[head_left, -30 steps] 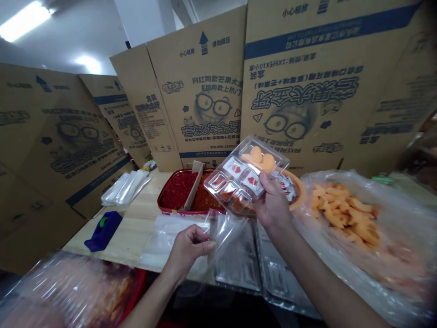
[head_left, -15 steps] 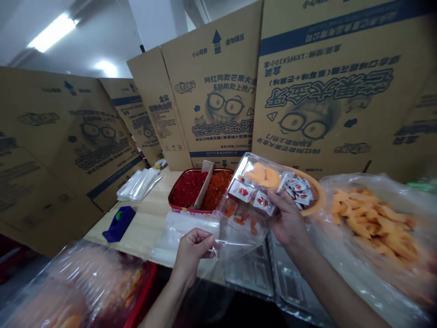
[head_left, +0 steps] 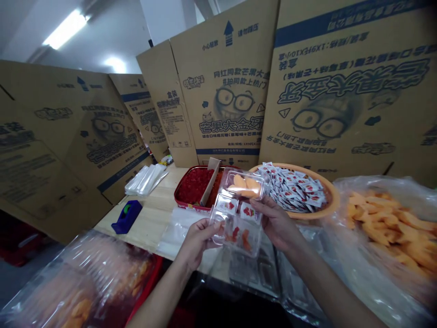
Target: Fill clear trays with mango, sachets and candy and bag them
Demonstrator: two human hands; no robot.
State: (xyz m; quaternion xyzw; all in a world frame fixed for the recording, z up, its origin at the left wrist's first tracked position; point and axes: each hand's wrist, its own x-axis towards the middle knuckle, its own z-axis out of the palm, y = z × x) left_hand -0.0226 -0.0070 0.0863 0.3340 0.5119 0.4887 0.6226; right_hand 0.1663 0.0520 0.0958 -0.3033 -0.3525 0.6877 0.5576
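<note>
My right hand (head_left: 276,223) grips a clear plastic clamshell box (head_left: 239,205) by its right side; the box holds orange mango slices, red-printed sachets and red bits in small compartments. My left hand (head_left: 197,237) holds the box's near left corner together with a thin clear plastic bag (head_left: 235,239) that covers the box's lower end. Both hands are closed, above the table's front edge.
A red tin (head_left: 194,184) of red flakes with a cardboard divider and an orange bowl of sachets (head_left: 300,189) stand behind. Mango slices lie in a big bag (head_left: 385,218) at right. A pile of clear bags (head_left: 145,178), a blue tape dispenser (head_left: 127,215) and empty trays (head_left: 252,273) are nearby. Cardboard boxes wall the table.
The box has come down toward me and its lower end has entered the clear bag. My left hand has risen to meet the box. The camera has tilted.
</note>
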